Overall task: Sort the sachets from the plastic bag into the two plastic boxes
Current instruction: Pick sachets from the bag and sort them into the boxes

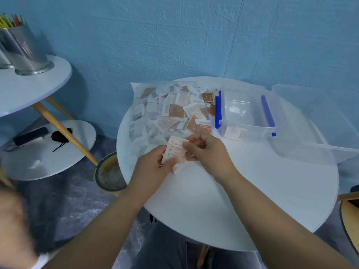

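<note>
Forearms [272, 206] reach over the round table [223, 200]. Left hand [153, 165] and right hand [208, 150] together pinch a few white sachets [175, 150] (printed side up) at the plastic bag [165, 111]'s near edge. Right of it stand the blue-latched box [244, 115], holding sachets, and the larger box [310, 121].

I list one round white table [233, 200]. On it: clear plastic bag of sachets [137, 89], far left; blue-latched clear box [246, 126], far centre; larger clear box [310, 148], right, just beside it.
</note>
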